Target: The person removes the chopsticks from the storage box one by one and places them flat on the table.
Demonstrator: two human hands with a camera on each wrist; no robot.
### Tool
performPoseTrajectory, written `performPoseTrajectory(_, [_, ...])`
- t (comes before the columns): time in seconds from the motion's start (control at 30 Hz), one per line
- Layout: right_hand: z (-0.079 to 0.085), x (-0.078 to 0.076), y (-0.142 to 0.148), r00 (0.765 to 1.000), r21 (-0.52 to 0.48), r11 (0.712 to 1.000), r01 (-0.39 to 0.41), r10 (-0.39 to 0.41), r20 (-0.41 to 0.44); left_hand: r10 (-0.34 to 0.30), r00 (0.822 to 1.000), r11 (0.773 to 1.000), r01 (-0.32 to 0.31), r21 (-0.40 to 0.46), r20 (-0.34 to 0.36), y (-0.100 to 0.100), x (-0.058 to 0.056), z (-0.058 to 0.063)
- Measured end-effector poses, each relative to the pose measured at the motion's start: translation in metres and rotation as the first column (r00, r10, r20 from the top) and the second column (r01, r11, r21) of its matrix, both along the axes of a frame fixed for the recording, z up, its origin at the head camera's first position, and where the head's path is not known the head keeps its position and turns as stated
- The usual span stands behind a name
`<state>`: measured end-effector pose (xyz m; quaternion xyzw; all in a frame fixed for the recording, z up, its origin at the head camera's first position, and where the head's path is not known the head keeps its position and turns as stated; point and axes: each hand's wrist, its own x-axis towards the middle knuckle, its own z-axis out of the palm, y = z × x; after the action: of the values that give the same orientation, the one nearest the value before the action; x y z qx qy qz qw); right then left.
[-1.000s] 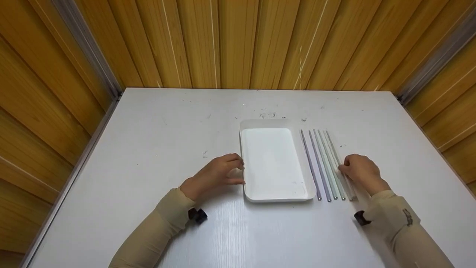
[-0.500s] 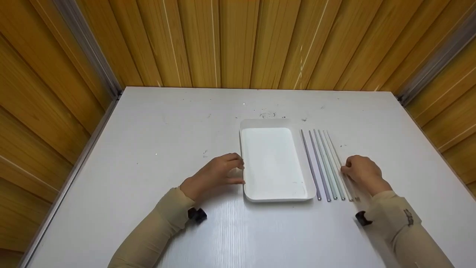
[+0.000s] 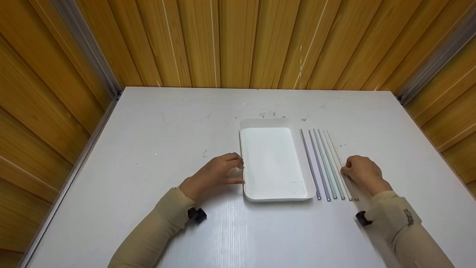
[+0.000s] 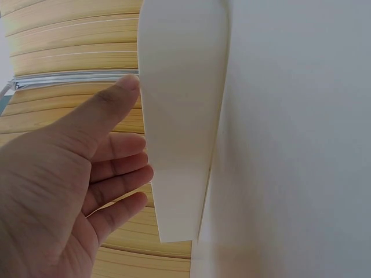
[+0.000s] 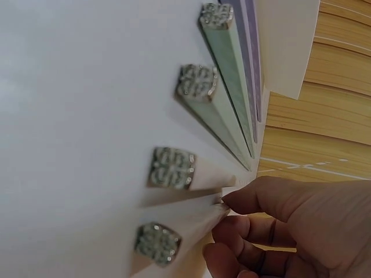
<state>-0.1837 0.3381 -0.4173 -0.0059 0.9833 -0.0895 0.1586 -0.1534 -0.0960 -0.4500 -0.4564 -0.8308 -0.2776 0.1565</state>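
Note:
My right hand (image 3: 362,173) pinches the rightmost of several chopsticks, a pale pinkish one (image 5: 200,230), between thumb and fingers partway along its length. Beside it lies a second pale chopstick (image 5: 206,175), then two green chopsticks (image 5: 224,52) and two purple chopsticks (image 3: 310,163). Patterned metal caps finish their near ends. A shallow white rectangular tray (image 3: 271,160) stands left of the row. Against the tray's left wall, the fingertips of my left hand (image 3: 212,175) rest lightly, thumb apart from the loosely bent fingers; the left wrist view shows nothing in its palm.
The white table (image 3: 167,130) carries small dark marks behind the tray. Wood-panelled walls (image 3: 238,44) rise at its back and both sides, with metal posts (image 3: 83,41) at the corners.
My right hand has shifted slightly right, and the rightmost chopstick's near end has moved away from its neighbour, leaving a small gap. Left hand and tray stay put.

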Motion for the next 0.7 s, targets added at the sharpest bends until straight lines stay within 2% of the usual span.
performPoseTrajectory(0.2, [-0.0001, 0.0001, 0.0004, 1.0, -0.007, 1.0, -0.001, 0.001, 0.007, -0.017, 1.0, 1.0, 0.017, 0.012, -0.004, -0.0002, -0.0003, -0.0005])
performPoseTrajectory(0.43, [0.0035, -0.0004, 0.0002, 1.0, 0.004, 1.0, -0.012, 0.012, 0.01, 0.005, 1.0, 1.0, -0.005, -0.006, -0.004, -0.0013, -0.0012, 0.0019])
performPoseTrajectory(0.7, [0.005, 0.0006, 0.0026, 1.0, -0.024, 1.0, -0.001, 0.001, 0.001, 0.001, 1.0, 1.0, -0.001, 0.006, -0.015, -0.0024, -0.0021, 0.0025])
